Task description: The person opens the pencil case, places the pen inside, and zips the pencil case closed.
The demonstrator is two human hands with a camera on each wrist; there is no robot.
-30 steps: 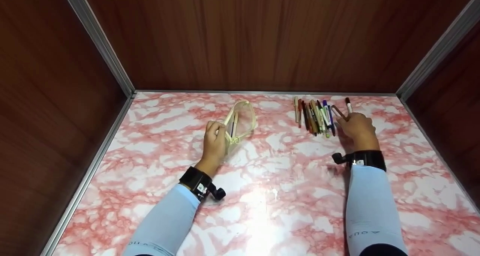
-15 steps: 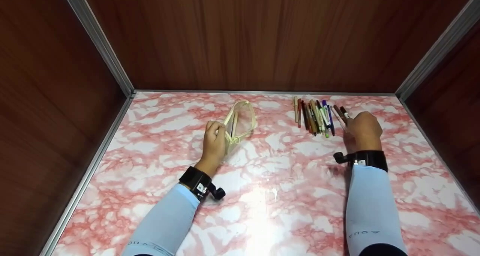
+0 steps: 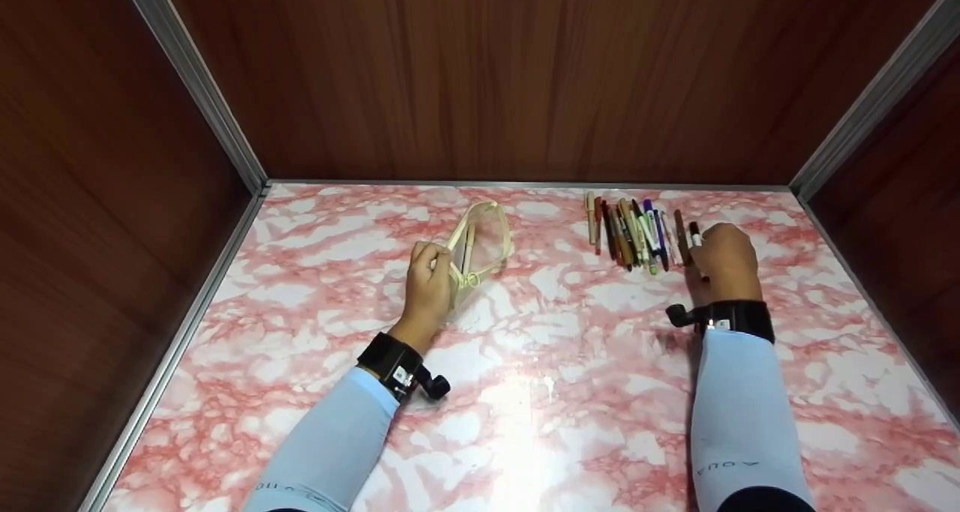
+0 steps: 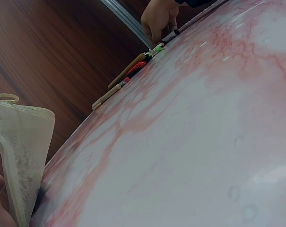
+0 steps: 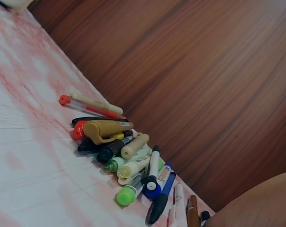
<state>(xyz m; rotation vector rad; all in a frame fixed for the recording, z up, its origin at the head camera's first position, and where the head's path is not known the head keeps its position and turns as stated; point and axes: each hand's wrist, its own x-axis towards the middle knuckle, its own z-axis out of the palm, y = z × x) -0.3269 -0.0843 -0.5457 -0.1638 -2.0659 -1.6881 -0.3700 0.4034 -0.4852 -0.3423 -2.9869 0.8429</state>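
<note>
1. Where its fingers curl over the pouch edge, the left grip (image 3: 430, 276) is closed, holding the yellow-rimmed mesh pouch (image 3: 508, 244) at 8 o'clock of its gaping mouth.
2. A pen (image 3: 469, 248) leans inside the pouch, its upper end towards 12 o'clock; a small ring (image 3: 472, 280) sits at 6 o'clock on the rim.
3. The right grip (image 3: 726, 253) is bent down at a dark-capped marker (image 3: 696, 236), whose cap shows at 10 o'clock of the hand; fingertips are hidden in the head view, so I cannot tell how far open they are or whether they pinch it.
4. Just beside the marker, towards 9 o'clock, lie a brown pen (image 3: 681, 231), then a pale pink pen (image 3: 670, 235) and a blue pen (image 3: 662, 246).
5. Farther towards 9 o'clock come overlapping pens and markers (image 3: 626, 235), with a red pen (image 3: 598, 227) and a beige pen (image 3: 591, 216) at the far end.
6. Everything lies on a red-and-white marbled bench (image 3: 562, 437), well short of whose 6 o'clock edge both wrists wear black straps (image 3: 735, 321); wood panelling (image 3: 525, 70) stands at 12 o'clock.
</note>
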